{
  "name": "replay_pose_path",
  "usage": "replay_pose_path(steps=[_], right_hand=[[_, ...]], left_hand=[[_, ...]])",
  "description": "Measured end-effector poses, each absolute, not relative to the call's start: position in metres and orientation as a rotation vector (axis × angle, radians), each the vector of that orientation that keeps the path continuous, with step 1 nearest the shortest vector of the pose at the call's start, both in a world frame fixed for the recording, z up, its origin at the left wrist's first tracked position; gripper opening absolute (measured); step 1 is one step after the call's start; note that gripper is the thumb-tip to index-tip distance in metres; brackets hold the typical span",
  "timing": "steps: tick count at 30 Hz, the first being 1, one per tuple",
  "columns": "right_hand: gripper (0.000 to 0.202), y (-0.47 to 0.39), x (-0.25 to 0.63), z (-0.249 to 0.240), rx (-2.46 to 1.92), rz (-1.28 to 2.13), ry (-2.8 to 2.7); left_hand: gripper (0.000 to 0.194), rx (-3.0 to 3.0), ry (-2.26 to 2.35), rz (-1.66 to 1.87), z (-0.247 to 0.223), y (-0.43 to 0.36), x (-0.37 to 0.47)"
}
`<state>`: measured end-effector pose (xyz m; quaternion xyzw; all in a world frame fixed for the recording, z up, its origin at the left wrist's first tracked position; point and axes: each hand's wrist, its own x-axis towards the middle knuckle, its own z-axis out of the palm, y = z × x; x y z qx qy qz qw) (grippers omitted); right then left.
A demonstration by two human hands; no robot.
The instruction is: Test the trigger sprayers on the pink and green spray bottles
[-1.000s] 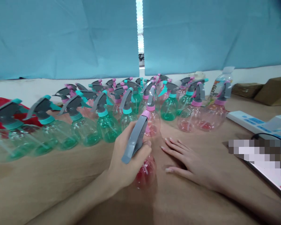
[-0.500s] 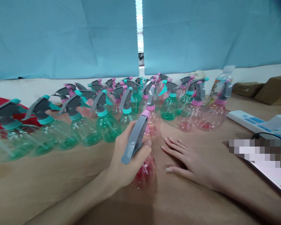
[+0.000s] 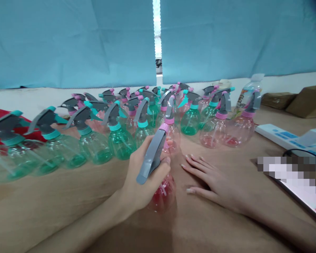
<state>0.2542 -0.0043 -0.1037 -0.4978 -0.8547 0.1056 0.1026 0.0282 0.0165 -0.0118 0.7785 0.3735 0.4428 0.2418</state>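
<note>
My left hand (image 3: 139,175) is closed around the neck of a pink spray bottle (image 3: 163,196), which stands on the brown tabletop (image 3: 94,207). Its grey spray head points away from me, with the pink nozzle at the far end. The fingers hide the collar and part of the trigger. To the right of this bottle, my right hand (image 3: 213,179) lies flat on the table, fingers stretched out and holding nothing. Just beyond the hands stand a green spray bottle (image 3: 121,144) and another pink spray bottle (image 3: 173,137).
Several green and pink spray bottles reach back towards the wall. At the right are a white power strip (image 3: 276,137), a clear drink bottle (image 3: 250,86), cardboard boxes (image 3: 310,102) and a partly blurred-out flat device (image 3: 305,196). Red material (image 3: 0,116) lies at the left.
</note>
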Motion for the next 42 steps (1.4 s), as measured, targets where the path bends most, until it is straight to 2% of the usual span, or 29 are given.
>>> replay_pose_path(steps=[18, 23, 28, 42], right_hand=[[0.068, -0.0045, 0.2558, -0.1090, -1.417, 0.326, -2.456], [0.070, -0.0049, 0.2545, -0.1059, -1.449, 0.321, -2.488], [0.069, -0.0043, 0.2546, -0.1077, -1.425, 0.324, -2.453], [0.069, -0.0046, 0.2545, -0.1052, -1.449, 0.298, -2.511]], left_hand=[[0.007, 2.051, 0.959, 1.136, -0.0082, 0.0165, 0.0274], [0.016, 1.980, 0.923, 1.117, -0.0057, 0.0157, 0.0262], [0.009, 1.998, 0.891, 1.098, -0.0042, 0.0163, 0.0254], [0.011, 2.092, 0.988, 1.138, -0.0100, 0.0185, 0.0250]])
